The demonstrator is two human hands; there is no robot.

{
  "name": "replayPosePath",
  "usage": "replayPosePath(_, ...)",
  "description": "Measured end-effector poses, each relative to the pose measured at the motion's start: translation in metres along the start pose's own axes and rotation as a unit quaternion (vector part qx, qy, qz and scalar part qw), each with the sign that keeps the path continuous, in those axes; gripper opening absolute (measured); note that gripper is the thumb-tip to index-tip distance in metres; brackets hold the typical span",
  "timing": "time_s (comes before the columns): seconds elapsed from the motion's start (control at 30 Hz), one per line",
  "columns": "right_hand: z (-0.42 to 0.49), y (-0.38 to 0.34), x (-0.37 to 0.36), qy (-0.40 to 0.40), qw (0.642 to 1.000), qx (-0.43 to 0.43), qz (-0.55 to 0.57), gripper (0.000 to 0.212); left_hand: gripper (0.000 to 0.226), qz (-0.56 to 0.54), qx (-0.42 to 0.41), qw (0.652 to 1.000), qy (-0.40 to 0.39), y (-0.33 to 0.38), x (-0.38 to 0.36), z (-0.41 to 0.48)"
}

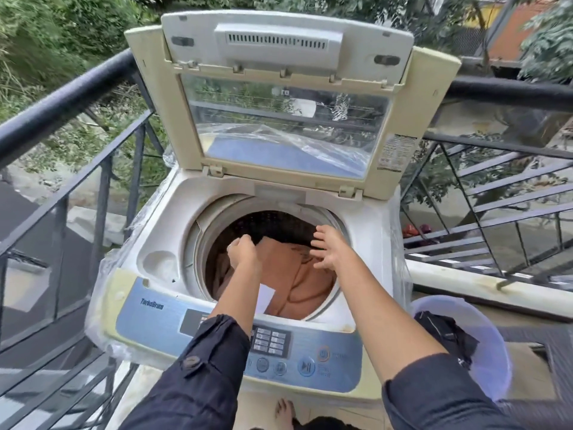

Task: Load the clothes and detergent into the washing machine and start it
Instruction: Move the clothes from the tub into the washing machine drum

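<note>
Cloth of an orange-brown colour (pixel 297 274) lies bunched inside the round metal drum (pixel 198 243) of a white top-loading washing machine (pixel 161 231), filling the near and middle part of the opening. The dark perforated wall of the drum shows beyond it. A small white patch (pixel 266 297) sits on the cloth's near left side, just beside the left forearm.

The left hand (pixel 243 251) is over the left part of the drum with its fingers curled tight, gripping the far left edge of the cloth. The right hand (pixel 330 248) is spread wide over the right part, fingers straight and apart, holding nothing. Whether it touches the fabric cannot be told.

The machine's cream-framed lid with a clear window (pixel 285 35) stands upright at the far side. Along the near edge runs a blue control panel with grey buttons (pixel 335 346).

On the floor to the right stands a pale lavender plastic tub (pixel 493 352) holding a crumpled black garment (pixel 443 333). A black metal railing (pixel 62 100) runs along the left and far sides, and a bare foot (pixel 283 411) shows at the near edge.
</note>
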State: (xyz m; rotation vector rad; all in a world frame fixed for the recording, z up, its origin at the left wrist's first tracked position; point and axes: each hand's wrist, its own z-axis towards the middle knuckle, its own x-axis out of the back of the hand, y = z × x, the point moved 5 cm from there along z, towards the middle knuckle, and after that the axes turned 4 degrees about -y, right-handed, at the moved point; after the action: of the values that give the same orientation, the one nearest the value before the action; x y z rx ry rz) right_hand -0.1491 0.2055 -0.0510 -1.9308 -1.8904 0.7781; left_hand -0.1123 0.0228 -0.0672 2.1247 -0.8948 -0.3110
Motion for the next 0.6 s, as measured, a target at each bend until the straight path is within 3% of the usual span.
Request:
replayPosePath(0.2, -0.011, -0.006, 0.024, -0.029, 0.998, 0.05, 0.015, 0.042, 0.011, -0.026, -0.029, 0.995, -0.091, 0.004, -0.051, -0.026)
replayPosePath(0.4, -0.04, -0.014, 0.077, -0.019, 0.992, 0.117, 0.049, 0.02, 0.015, -0.023, -0.054, 0.979, -0.193, -0.005, -0.11, -0.079)
replayPosePath(0.6, -0.075, -0.015, 0.172, 0.006, 0.979, 0.179, 0.093, 0.022, 0.018, 0.004, -0.063, 0.951, -0.304, -0.049, -0.188, -0.146)
